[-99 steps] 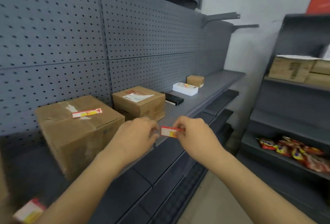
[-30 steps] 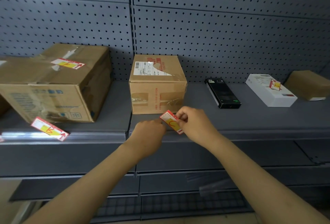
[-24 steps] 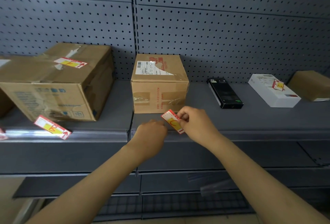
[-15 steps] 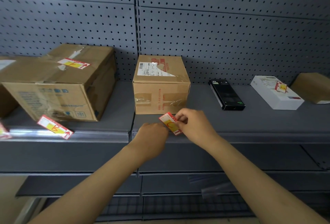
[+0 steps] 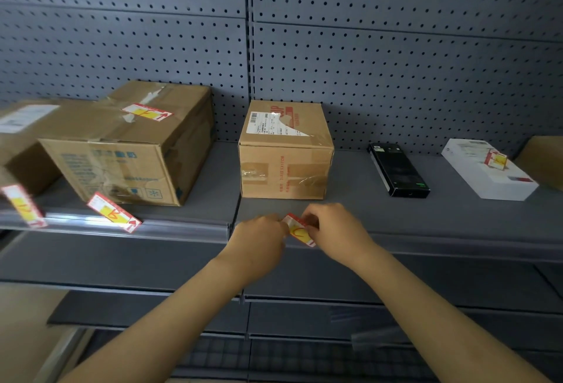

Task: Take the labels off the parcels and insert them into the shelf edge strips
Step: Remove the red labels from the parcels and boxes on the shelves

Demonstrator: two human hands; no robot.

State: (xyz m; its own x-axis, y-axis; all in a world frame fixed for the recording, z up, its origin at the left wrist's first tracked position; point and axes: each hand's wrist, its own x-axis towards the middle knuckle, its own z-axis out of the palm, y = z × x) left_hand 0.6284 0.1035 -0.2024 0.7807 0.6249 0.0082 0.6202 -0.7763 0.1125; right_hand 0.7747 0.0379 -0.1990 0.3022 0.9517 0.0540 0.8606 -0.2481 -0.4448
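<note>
Label (image 5: 299,230) lowered to strip (image 5: 426,245); both hands (image 5: 332,231) apparently pinching.

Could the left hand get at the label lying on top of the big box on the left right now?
Probably not straight away: the left hand is helping hold a label at the shelf edge strip. Otherwise nothing stands between it and the label on the big box.

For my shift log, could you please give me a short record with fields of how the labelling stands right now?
Label in hands: red and yellow label, pinched by left hand and right hand at the shelf edge strip
Labels at the strip: two, both tilted
Labels on parcels: large box; white box
Parcel behind hands: small carton
</note>
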